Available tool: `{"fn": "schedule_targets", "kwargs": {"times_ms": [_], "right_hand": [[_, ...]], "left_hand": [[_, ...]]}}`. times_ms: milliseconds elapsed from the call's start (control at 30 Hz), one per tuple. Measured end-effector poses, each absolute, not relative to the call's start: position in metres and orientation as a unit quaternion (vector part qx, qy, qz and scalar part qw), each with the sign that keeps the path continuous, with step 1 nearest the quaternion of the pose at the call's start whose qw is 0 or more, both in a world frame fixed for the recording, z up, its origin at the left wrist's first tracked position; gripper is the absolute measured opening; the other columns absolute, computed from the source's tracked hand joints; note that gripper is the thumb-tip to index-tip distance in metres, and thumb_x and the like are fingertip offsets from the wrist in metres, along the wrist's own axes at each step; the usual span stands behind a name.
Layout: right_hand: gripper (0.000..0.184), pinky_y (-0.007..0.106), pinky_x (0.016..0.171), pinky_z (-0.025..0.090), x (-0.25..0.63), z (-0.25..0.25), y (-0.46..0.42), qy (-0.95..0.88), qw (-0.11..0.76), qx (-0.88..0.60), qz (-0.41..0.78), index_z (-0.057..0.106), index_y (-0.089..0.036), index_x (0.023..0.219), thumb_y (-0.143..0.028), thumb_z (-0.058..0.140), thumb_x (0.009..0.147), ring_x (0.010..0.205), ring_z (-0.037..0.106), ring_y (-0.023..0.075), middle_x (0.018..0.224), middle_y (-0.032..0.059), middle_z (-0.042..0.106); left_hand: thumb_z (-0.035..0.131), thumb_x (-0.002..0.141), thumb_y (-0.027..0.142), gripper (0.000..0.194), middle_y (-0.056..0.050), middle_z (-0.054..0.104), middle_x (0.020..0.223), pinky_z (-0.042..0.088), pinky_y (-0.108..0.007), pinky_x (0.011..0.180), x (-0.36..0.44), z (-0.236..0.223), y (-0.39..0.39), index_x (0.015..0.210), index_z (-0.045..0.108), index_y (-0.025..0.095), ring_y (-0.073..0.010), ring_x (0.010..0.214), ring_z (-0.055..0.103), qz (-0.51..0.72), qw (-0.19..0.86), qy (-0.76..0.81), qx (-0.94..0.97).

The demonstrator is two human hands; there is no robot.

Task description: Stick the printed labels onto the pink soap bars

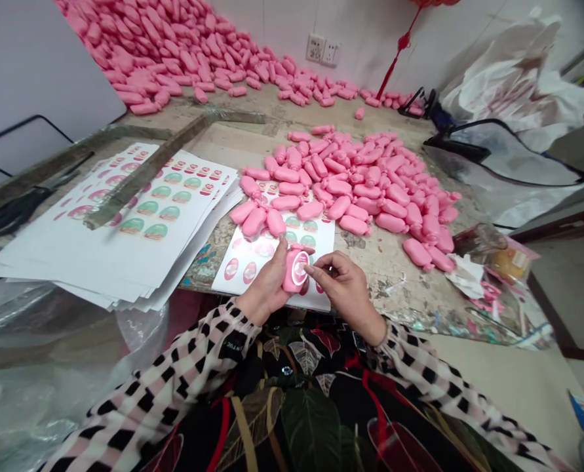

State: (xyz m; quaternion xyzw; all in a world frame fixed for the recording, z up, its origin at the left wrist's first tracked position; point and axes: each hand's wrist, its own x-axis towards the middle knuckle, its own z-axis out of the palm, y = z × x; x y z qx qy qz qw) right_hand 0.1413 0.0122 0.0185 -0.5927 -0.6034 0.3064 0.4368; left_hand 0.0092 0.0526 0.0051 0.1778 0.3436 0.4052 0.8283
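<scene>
My left hand (268, 286) is wrapped round a small pink plastic bottle (288, 280) just above the table's front edge. An oval sticker (299, 267) with a white rim lies against the bottle's face. The thumb and finger of my right hand (341, 282) are pinched together at that sticker, partly covering it. Under both hands is a sticker sheet (233, 283) with pink and green ovals. A heap of similar pink bottles (341, 187) lies just beyond, some resting on the sheet's far part.
A stack of sticker sheets (75, 262) lies left under a long flat bar (144, 172). A bigger heap of pink bottles (168, 49) leans along the wall. Plastic bags (508, 164) and small scraps (468, 275) lie right. A wall socket (322, 50) is behind.
</scene>
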Motion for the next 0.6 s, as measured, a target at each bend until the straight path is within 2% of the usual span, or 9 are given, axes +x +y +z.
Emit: {"fn": "schedule_targets", "kwargs": {"times_ms": [600], "right_hand": [[0.023,0.024,0.059,0.039,0.1387,0.0184,0.0074,-0.634,0.396,-0.605,0.276,0.063,-0.021,0.071,-0.043,0.061,0.079,0.062,0.053,0.0115,0.071,-0.0013,0.061]], "left_hand": [[0.044,0.081,0.061,0.054,0.001,0.047,0.054,0.036,-0.021,0.038,0.0098,0.0026,0.0487,0.094,0.063,0.013,-0.0091,0.039,0.044,0.402,0.833,0.334,0.180]]}}
